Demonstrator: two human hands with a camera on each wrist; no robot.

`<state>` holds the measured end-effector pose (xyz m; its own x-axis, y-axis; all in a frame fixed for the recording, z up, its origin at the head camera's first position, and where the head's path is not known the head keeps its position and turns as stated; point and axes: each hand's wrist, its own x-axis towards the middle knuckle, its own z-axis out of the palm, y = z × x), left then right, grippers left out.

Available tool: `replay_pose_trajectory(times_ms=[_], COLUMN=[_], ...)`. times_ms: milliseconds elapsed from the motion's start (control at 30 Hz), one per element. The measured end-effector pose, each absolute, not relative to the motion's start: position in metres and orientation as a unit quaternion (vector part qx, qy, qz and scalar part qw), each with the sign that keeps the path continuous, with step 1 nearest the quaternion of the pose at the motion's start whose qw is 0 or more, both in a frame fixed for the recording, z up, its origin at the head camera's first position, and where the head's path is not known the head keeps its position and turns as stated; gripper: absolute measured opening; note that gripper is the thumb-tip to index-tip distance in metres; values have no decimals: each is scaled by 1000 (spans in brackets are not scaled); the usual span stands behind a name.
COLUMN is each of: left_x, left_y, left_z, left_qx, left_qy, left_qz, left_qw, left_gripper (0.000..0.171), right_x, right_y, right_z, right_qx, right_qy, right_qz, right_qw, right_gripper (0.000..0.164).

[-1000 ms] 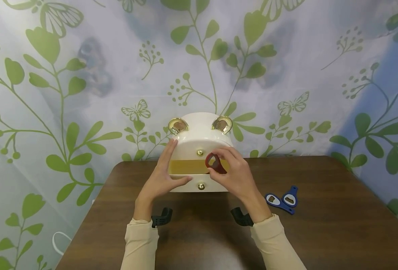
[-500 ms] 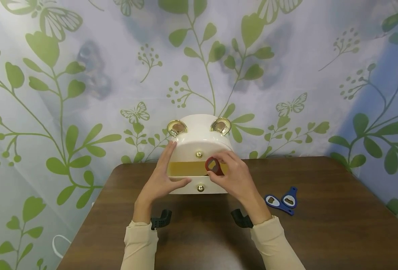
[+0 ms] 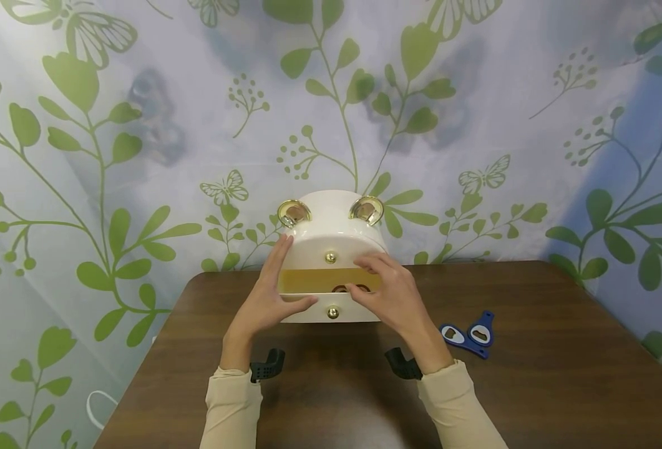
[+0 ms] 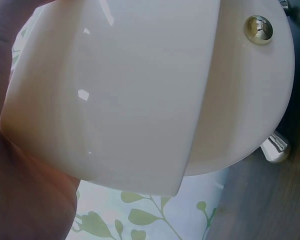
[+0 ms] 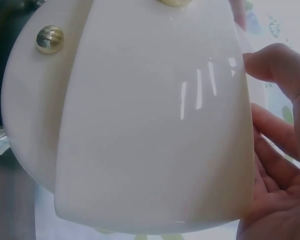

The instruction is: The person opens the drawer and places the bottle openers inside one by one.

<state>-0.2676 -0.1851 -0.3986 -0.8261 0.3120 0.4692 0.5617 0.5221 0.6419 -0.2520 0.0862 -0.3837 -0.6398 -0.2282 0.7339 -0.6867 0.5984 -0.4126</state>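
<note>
A white rounded chest [image 3: 336, 215] with gold ears stands at the table's back, its lower drawer [image 3: 302, 307] pulled out. My left hand [image 3: 260, 299] rests at the drawer's left side, fingers extended along it and thumb by the front panel. Over the drawer's right side, my right hand [image 3: 392, 290] has thumb and fingers apart, with nothing between them. Low in the drawer, dark red rings of bottle openers [image 3: 339, 289] show just above the front rim; the rest is hidden. In the right wrist view, the drawer front [image 5: 155, 125] covers the contents, with right-hand fingers [image 5: 275, 130] beyond its edge.
Two blue bottle openers [image 3: 464, 342] with white ovals lie overlapping on the brown table [image 3: 561, 362], right of my right forearm. A gold knob [image 3: 331, 257] sits on the upper drawer, another knob [image 3: 333, 312] on the lower. A leaf-patterned cloth [image 3: 196, 125] hangs behind.
My right hand has let go of the red bottle opener, which has dropped from between thumb and fingers down into the drawer. The left hand stays in place.
</note>
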Motion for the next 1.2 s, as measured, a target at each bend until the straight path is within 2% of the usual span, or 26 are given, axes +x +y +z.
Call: replay_pose_trajectory(times_ms=[467,900,1200], left_x=[-267,-266,-266], left_y=[-185,-185,-185], left_z=[-399,-398,-399], left_qx=[-253,-257,-255], left_qy=[-862,-860,-859], left_qz=[-412,-413,-418], left_qw=[150,155,150], left_gripper=[121,120,120], right_x=[-246,-235,-230], right_y=[86,76,73], right_z=[-382,-384,-385], right_qx=[291,324,322], right_qy=[-803,-762,-774], right_qz=[391,466,461], right_qw=[342,311,292], right_gripper=[36,26,24])
